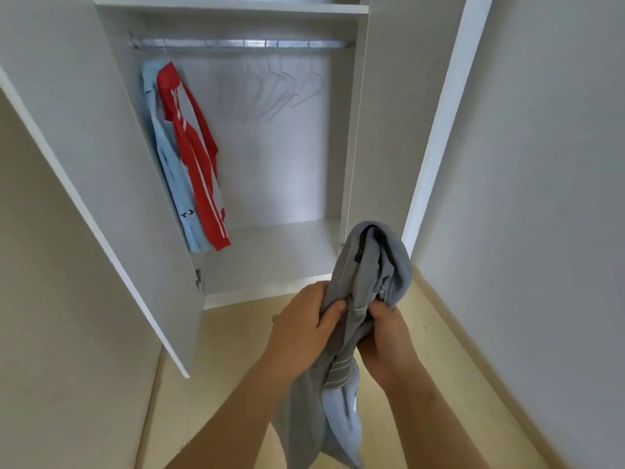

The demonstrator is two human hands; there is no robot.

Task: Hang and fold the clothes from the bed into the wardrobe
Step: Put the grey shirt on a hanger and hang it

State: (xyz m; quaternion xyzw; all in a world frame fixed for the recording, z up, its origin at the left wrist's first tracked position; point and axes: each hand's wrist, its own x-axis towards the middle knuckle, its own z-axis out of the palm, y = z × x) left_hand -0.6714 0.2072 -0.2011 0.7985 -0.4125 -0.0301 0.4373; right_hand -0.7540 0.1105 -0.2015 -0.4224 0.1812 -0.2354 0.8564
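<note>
Left hand (304, 321) and right hand (384, 333) both clench bunched grey garment (372, 262), close together, in front of open wardrobe (358, 130). Cloth top flops over right hand; tail hangs between forearms. Pale blue fabric (341, 418) low in bundle: same piece or second, cannot tell.

Do well: spread grip apart, find collar or shoulders, shake cloth flat first.

Farther in: red top (198, 164) and light blue top (169, 164) hang at left of rail (236, 44). Empty wire hangers (284, 86) toward right. Likely next: free one hand, take nearest hanger, avoid tangling neighbours.

Plain grey walls (541, 164), pale wooden floor (220, 360).
</note>
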